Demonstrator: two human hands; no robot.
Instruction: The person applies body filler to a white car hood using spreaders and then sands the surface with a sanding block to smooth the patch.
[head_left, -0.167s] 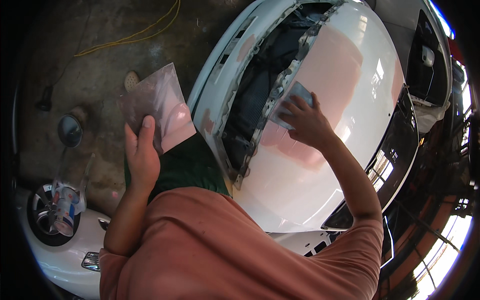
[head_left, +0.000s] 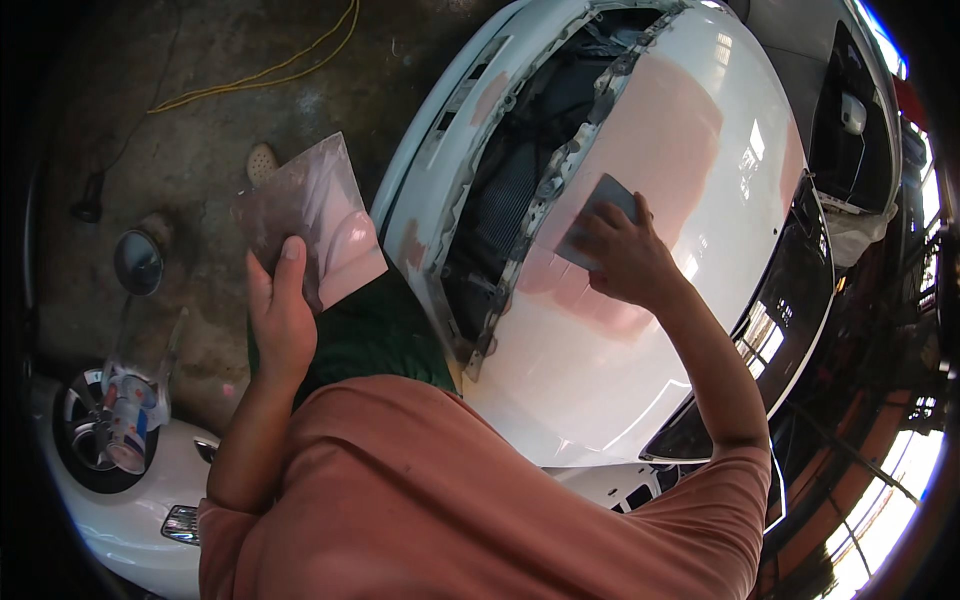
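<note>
My left hand [head_left: 285,315] grips a thin flat mixing board [head_left: 285,190] by its near edge, thumb on top. Smooth pink body filler [head_left: 350,238] is spread over the board's right side. Over the white car hood [head_left: 560,375], my right hand [head_left: 635,258] holds a flat grey putty spreader [head_left: 607,192], fingers laid across its face. The spreader is at a broad pink filler patch [head_left: 672,125] near the hood's front edge; whether its lower edge touches the surface is hidden. Wetter-looking pink streaks [head_left: 590,300] lie on the near part of the patch.
The open front of the car [head_left: 490,225] has bare, jagged brackets beside the hood. A yellow cable [head_left: 270,78], a lamp-like round can [head_left: 139,262] and a shoe [head_left: 262,163] are on the concrete floor. Another white car [head_left: 120,520] stands at the lower left.
My right hand and the spreader have shifted right, away from the hood's front edge, and the spreader's face now looks darker and tilted differently. My left hand with the board has barely moved.
</note>
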